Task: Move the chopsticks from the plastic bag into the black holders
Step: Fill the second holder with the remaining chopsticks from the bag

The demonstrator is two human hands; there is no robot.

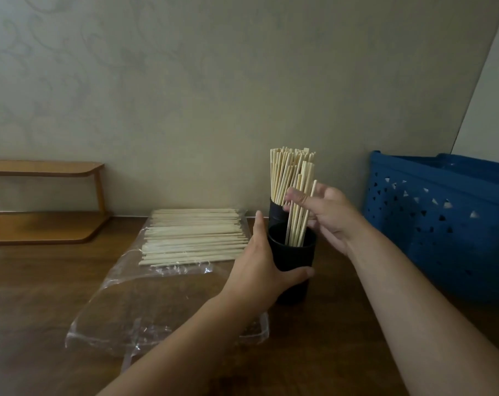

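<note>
**A small bundle is lowered into the near holder**

A small bundle of chopsticks [296,212] is pinched by the right hand [332,217], the fingers curled round it, and its lower ends are already inside the near black holder [292,254]. This holder is gripped at its side by the left hand [261,267], thumb across the front.

If the bundle is released while it leans, the near holder, which has few sticks in it, may be tipped, or single sticks may fall out onto the table [342,338]. The far black holder [276,214] stands just behind and could be knocked by the right hand.

The far holder is filled tightly with upright chopsticks. Many chopsticks [194,238] are lying flat on the clear plastic bag [156,304], so the task is judged far from finished.
</note>
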